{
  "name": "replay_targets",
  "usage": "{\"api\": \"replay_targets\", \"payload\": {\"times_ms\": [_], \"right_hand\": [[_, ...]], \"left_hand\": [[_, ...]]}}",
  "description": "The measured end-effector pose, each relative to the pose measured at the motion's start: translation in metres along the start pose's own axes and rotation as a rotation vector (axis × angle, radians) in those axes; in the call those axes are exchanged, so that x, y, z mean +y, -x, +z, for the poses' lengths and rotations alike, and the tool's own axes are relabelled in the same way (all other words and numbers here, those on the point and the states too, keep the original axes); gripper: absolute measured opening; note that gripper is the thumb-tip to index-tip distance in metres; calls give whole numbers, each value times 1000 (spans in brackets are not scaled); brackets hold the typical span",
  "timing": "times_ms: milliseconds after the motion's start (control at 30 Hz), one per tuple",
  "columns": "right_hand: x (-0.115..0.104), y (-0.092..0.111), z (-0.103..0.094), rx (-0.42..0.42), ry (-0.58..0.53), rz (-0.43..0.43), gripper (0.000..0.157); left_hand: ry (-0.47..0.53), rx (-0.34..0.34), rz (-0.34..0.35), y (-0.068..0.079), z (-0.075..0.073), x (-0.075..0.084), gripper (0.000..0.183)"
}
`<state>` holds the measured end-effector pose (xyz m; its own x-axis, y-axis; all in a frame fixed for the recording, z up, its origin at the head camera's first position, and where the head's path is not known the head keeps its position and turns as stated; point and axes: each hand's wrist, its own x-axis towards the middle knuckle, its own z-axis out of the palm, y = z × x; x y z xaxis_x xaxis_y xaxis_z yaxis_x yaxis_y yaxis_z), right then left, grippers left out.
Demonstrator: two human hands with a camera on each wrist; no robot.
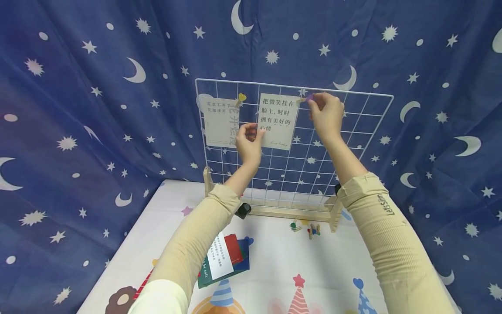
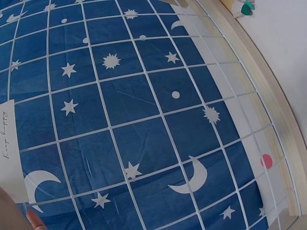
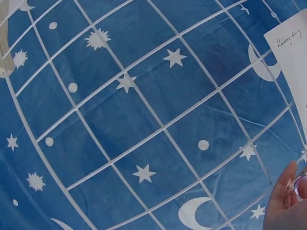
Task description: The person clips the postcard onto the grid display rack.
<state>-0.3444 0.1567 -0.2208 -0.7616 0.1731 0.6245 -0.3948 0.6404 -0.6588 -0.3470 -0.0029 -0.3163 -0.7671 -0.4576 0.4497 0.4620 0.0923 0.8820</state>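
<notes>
A white card (image 1: 277,120) with printed characters lies against the white wire grid (image 1: 313,157). My left hand (image 1: 249,146) pinches the card's lower left edge between thumb and fingers. At the card's upper right corner, my right hand (image 1: 327,114) pinches a small wooden clip with a purple top (image 1: 309,98). In the right wrist view the fingers of the right hand (image 3: 286,201) show at the lower right, beside the card (image 3: 290,62). To the left, another card (image 1: 219,124) hangs on the grid from a clip with a yellow heart (image 1: 241,97).
The grid stands in a wooden base (image 1: 290,212) on a table with a party-patterned cloth (image 1: 270,261). Several small clips (image 1: 313,230) lie before the base. A pile of cards (image 1: 223,259) is under the left forearm. Behind hangs a blue star-patterned curtain (image 1: 176,52).
</notes>
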Motion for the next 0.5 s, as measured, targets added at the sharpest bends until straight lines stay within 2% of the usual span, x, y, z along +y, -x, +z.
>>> {"api": "replay_targets", "payload": {"times_ms": [267, 400, 500], "right_hand": [[-3, -1, 1, -31, 13, -4, 26], [-5, -3, 1, -56, -24, 26, 26], [-6, -5, 1, -53, -46, 35, 23]], "left_hand": [[-33, -19, -12, 3, 0, -1, 21], [-56, -27, -36, 3, 0, 0, 18], [-38, -25, -43, 2, 0, 1, 17]]}}
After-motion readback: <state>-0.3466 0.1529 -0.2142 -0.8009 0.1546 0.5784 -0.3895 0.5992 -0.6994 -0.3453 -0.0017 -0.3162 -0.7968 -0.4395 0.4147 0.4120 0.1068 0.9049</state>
